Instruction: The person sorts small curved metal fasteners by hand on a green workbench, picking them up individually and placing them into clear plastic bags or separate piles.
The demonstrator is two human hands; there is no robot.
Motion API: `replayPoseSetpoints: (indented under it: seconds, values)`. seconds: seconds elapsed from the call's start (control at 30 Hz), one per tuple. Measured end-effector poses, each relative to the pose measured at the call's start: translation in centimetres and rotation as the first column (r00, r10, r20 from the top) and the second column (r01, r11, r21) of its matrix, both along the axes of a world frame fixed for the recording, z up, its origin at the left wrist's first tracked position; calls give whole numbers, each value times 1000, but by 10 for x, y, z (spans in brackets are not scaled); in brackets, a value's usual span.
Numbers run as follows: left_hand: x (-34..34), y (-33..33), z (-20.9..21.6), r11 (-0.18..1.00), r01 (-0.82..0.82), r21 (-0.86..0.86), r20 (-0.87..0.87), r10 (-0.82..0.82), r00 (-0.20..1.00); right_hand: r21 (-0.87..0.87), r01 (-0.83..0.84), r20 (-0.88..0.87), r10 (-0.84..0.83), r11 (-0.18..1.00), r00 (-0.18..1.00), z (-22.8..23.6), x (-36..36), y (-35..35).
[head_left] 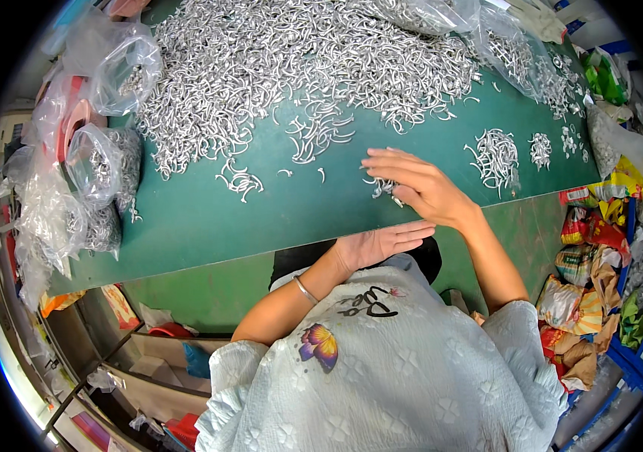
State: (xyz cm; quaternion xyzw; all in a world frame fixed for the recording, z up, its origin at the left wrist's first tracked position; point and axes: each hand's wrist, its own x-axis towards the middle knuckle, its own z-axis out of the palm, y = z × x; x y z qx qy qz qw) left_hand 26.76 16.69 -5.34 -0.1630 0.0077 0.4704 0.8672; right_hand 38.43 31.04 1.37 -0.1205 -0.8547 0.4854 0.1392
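Near the front edge of the green table (208, 218), my right hand (433, 188) reaches over a few small curved silver metal pieces (379, 187). Its fingers are stretched out and partly cover the pieces; contact with them is hard to make out. Just below the table edge lies my left hand (378, 245), palm up with straight fingers and nothing visible in it. A bracelet (305, 290) circles the left wrist. Beyond the hands spreads a large heap of the same metal pieces (261, 68). Smaller piles, including one cluster (496, 160), sit to the right.
Clear plastic bags with metal pieces stand at the left (99, 162) and far right (513, 56) of the table. Shelving with drawers (159, 369) is at the lower left. Colourful packages and sacks (574, 301) line the right side.
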Motion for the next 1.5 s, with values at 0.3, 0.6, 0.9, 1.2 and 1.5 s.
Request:
replayPoseSetpoints:
  seconds: [0.3, 0.6, 0.9, 1.2, 1.5]
  values:
    - [3, 1, -3, 997, 13, -76, 322, 12, 947, 72, -4, 4, 4, 997, 1000, -1, -1, 11]
    - [6, 0, -1, 919, -1, -394, 319, 138, 938, 362, -213, 162, 164, 907, 973, 0, 5, -27]
    - [4, -34, -44, 982, -98, -161, 513, 168, 842, 211, -174, -141, 206, 962, 968, -13, 18, -70]
    - [-18, -31, 6, 860, -78, -504, -65, 52, 997, 426, -98, 68, 76, 899, 995, 3, -45, -55]
    - [-19, -63, -66, 992, -103, -70, 181, 114, 977, 210, -160, -96, 183, 965, 978, 5, 18, -92]
